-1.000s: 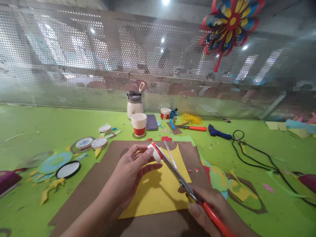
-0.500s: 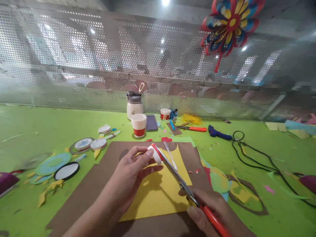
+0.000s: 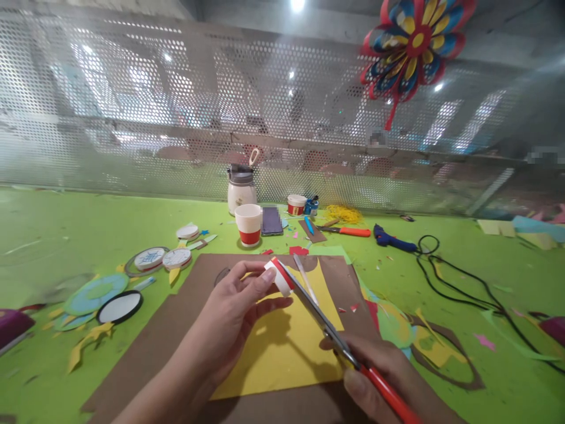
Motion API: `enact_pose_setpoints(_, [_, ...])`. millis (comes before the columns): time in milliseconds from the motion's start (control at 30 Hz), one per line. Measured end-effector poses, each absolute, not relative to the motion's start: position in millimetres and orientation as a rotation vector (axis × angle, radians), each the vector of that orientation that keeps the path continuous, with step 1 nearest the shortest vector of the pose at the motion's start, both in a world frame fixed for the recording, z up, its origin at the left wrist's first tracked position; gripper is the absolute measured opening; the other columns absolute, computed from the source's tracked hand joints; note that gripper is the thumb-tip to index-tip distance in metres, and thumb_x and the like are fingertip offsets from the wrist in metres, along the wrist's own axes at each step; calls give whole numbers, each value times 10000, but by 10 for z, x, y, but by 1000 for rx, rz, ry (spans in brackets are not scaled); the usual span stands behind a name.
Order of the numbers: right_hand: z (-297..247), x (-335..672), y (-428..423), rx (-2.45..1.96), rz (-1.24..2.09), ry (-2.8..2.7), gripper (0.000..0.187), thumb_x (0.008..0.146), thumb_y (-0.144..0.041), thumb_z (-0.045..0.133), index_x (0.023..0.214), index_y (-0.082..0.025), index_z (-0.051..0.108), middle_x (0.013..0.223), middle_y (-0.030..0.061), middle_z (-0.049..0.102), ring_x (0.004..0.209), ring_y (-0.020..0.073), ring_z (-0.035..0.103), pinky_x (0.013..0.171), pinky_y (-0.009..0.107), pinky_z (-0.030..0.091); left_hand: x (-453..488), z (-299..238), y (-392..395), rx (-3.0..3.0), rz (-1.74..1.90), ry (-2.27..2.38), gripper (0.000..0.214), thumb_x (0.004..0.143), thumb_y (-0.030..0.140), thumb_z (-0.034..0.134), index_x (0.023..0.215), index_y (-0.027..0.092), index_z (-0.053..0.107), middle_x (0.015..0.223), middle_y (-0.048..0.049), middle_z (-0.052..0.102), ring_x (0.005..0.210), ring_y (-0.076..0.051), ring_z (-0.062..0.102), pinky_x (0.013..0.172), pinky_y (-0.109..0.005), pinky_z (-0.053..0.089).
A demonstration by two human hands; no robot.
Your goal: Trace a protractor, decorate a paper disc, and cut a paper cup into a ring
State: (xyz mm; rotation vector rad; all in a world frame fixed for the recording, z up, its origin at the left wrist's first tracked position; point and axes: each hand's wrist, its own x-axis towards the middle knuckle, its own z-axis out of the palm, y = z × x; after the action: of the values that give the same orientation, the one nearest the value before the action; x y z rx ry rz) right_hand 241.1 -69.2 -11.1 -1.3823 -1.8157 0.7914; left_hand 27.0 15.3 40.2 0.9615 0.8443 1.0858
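My left hand pinches a small white cup piece with a red band, tilted, between thumb and fingers. My right hand grips red-handled scissors, whose blades reach up and left to the red edge of the piece. The blades look nearly closed there; whether they are cutting into it I cannot tell. Beneath both hands lies yellow paper on a brown board. A white pen-like stick rests on the paper behind the blades.
A red-banded paper cup, a jar-like bottle, a phone and red-handled pliers or scissors stand or lie beyond the board. To the right is a blue glue gun near a black cord. Paper cutouts lie left.
The view has shifted very slightly. My right thumb and the scissor handles sit a little farther right and lower; the cup piece stays in my left hand.
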Motion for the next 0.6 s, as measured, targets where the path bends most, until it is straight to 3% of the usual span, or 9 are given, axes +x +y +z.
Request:
enact_pose_setpoints(300, [94,2449,-721,-1344,775,-1879,650,954,-707,373,1129,-195,731,639,32,575,574,173,589,541,250,546,211,449,171,1001,1116,845,294,774,355,819,959,174,681,991,-82,739,926,-228,682,783,-361,594])
enact_pose_setpoints(400, [141,2451,-737,-1314,740,-1875,636,953,-707,376,1148,-216,731,652,35,598,586,180,604,538,253,557,203,415,190,1059,1135,851,269,798,350,805,962,177,681,1001,-74,720,933,-228,680,813,-385,600])
enact_pose_setpoints(600, [148,2456,-734,-1368,788,-1853,650,935,-744,371,1141,-234,718,648,15,578,576,169,570,509,244,493,219,370,214,1127,1178,893,303,791,341,813,1002,180,666,1035,-71,700,929,-239,681,811,-417,609])
